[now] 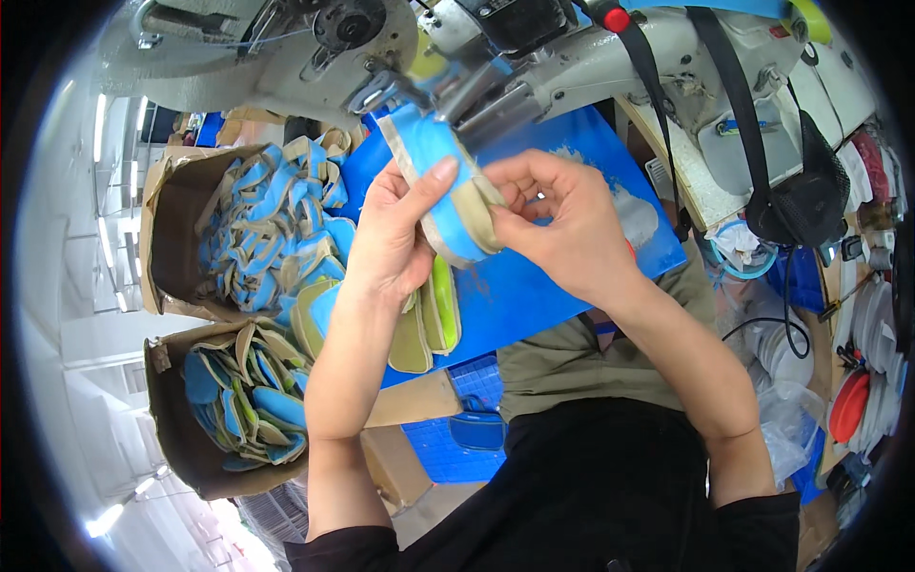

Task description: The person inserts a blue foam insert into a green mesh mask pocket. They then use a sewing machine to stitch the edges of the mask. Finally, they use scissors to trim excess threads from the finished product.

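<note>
A blue and khaki fabric piece with binding [450, 214] is held up just below the sewing machine [200, 52]. My left hand [386, 238] grips it from the left, thumb across its blue face. My right hand [558, 214] pinches its khaki edge on the right, fingers curled and partly hidden behind it. Below my hands, flat khaki and green pieces [438, 310] lie on the blue work surface [515, 305], partly covered by my left hand and wrist.
At left stand a cardboard box [172, 243] heaped with blue and tan strips and another [176, 419] of padded pieces. Black straps and a mesh pouch [810, 191] hang at right. Red and white round objects [848, 405] are stacked at far right. A blue crate [438, 458] is below.
</note>
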`<state>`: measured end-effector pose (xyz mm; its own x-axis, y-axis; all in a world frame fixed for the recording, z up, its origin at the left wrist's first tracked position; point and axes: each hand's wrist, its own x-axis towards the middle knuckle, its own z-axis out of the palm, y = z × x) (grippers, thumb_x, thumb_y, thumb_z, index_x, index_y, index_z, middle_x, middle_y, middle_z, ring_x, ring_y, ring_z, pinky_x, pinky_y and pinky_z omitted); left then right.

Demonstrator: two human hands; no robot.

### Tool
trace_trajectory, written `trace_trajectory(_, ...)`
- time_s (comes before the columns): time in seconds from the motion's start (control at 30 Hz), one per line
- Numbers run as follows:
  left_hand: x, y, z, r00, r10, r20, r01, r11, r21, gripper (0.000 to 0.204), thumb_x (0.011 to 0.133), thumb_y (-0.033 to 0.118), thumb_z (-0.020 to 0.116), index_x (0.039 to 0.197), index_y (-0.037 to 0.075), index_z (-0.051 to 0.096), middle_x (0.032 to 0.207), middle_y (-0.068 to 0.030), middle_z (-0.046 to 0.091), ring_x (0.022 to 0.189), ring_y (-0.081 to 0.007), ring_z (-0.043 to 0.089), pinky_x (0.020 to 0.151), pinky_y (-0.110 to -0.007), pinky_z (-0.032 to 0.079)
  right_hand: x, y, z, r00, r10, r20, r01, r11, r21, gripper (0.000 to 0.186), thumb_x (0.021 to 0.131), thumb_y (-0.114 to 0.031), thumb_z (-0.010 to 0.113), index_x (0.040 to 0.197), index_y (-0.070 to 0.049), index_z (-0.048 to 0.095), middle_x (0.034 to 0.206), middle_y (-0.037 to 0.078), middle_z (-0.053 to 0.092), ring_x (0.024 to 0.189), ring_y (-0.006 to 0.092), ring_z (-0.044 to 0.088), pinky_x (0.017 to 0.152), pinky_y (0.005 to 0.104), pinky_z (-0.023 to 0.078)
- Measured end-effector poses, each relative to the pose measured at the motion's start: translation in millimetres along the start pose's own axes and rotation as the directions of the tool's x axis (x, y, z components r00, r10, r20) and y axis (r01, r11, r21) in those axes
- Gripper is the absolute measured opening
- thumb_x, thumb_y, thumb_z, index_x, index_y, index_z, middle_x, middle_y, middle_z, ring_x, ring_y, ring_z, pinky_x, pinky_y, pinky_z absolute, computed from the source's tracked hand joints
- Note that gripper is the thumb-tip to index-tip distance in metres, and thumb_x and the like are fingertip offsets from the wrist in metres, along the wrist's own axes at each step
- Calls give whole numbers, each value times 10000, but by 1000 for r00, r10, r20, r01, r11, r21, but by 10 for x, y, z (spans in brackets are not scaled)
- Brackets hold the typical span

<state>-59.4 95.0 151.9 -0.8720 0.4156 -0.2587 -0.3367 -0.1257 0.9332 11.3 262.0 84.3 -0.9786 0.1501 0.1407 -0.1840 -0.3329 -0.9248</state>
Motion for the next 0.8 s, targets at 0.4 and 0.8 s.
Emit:
trace_trajectory(0.4,-28,-176,27,990,141,-24,-141,990,3,256,930,68,780,1143,24,645,1018,-64,737,885,-136,725,784,-302,612,2,-14,10,996,66,54,-75,981,181,179,939,-102,742,1079,9,731,943,26,710,834,60,633,710,240,512)
trace_trajectory(0.8,-464,-593,235,684,725,-77,-574,601,556,454,847,-16,767,1284,-5,645,1053,-111,682,905,-207,682,795,-301,543,208,-87,84,948,317,27,-315,927,204,199,1036,-233,674,984,-43,705,850,7,715,722,43,636,644,217,500)
